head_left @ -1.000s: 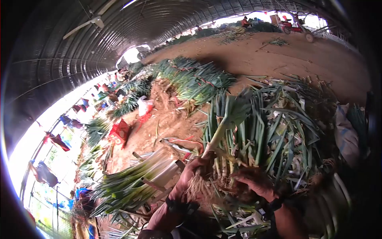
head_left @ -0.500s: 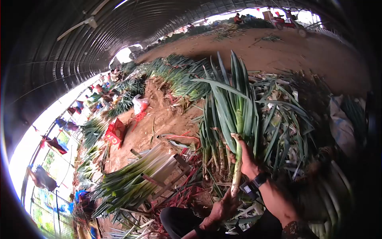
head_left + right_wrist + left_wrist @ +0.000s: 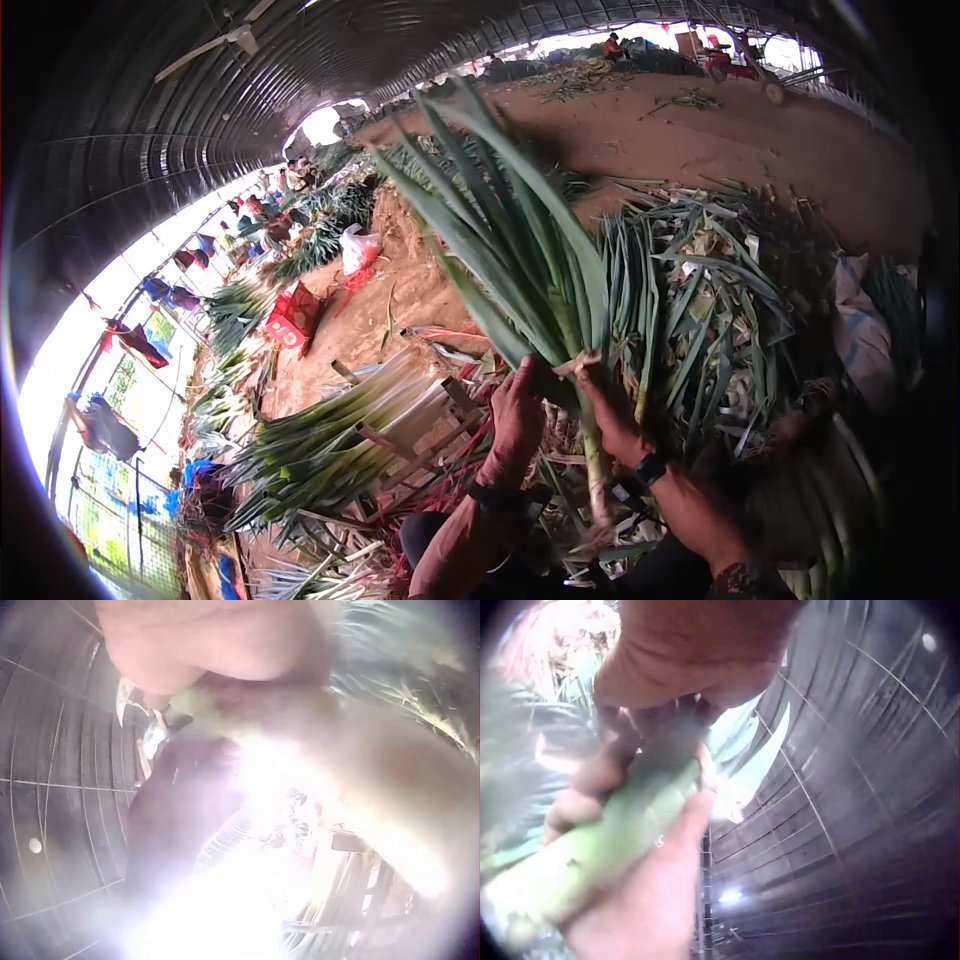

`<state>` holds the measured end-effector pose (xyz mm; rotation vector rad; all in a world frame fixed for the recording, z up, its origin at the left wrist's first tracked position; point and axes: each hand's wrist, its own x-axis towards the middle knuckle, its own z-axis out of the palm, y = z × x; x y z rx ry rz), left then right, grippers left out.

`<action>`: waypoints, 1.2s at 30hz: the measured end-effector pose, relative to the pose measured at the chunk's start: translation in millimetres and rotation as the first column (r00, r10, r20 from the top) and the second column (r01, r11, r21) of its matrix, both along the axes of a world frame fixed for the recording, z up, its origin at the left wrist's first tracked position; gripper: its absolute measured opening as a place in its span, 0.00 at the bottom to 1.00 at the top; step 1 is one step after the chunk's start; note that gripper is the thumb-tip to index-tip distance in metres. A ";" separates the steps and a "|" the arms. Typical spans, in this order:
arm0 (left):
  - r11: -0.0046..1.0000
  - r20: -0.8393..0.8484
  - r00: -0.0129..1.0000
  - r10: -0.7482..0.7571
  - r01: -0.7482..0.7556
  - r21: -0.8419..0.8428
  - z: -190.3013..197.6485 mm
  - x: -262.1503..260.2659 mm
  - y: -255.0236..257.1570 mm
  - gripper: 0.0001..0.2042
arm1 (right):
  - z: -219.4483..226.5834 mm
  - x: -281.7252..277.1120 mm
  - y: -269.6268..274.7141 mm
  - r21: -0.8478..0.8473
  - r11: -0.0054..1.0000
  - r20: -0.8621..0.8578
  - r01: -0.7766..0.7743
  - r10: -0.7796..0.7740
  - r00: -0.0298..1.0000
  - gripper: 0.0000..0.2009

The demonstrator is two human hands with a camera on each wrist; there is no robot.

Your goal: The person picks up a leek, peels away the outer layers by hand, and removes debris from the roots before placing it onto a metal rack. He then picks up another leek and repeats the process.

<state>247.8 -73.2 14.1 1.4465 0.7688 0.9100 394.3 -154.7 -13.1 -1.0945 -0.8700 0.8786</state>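
Note:
A long green onion (image 3: 555, 300) stands tilted before me, its broad green leaves fanned up and to the left. My right hand (image 3: 615, 418) grips it where the leaves leave the stalk, the thumb lying across the front. Close beside it, my left hand (image 3: 517, 415) holds the same spot from the left, its fingers partly hidden behind the leaves. Below the hands hangs the pale stalk (image 3: 594, 470) with its root end down. In the left wrist view both hands close round the light green stalk (image 3: 570, 859); glare hides much of the right wrist view.
Trimmed green onions (image 3: 350, 430) lie in a wooden rack (image 3: 430, 455) at left. More unpeeled ones (image 3: 630, 290) lean behind my hands, beside a heap of stripped leaves (image 3: 725, 330). A red bag (image 3: 293, 318) sits on the dirt floor, and a white sack (image 3: 862, 325) stands at right.
The onion has swung from leaning right, root end in the left hand, to standing leaf-up in front. My right hand took the stalk; my left moved from the roots up beside it.

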 end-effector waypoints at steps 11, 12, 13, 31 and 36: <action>0.841 -0.551 0.653 -0.520 0.505 -0.195 -240.4 -58.1 -118.4 0.24 | 20.5 33.6 20.0 -0.049 0.993 -0.206 0.110 -0.118 0.971 0.24; 0.855 -0.470 0.731 -0.494 0.507 -0.110 -234.3 -54.5 -109.5 0.24 | 19.2 33.1 21.4 -0.008 0.995 -0.251 0.101 -0.100 0.963 0.24; 0.865 -0.381 0.793 -0.475 0.501 -0.034 -228.4 -53.8 -103.8 0.25 | 17.5 36.3 22.9 -0.009 0.996 -0.251 0.088 -0.087 0.964 0.23; 0.950 0.334 0.943 -0.004 0.108 -0.294 -39.7 -13.2 15.1 0.23 | -21.5 -27.4 7.4 -0.142 0.989 0.401 0.048 0.013 0.916 0.26; 0.934 0.417 0.909 0.016 0.136 -0.331 -45.5 -15.4 17.6 0.21 | -40.2 -27.0 14.8 -0.172 0.985 0.252 0.013 0.032 0.967 0.24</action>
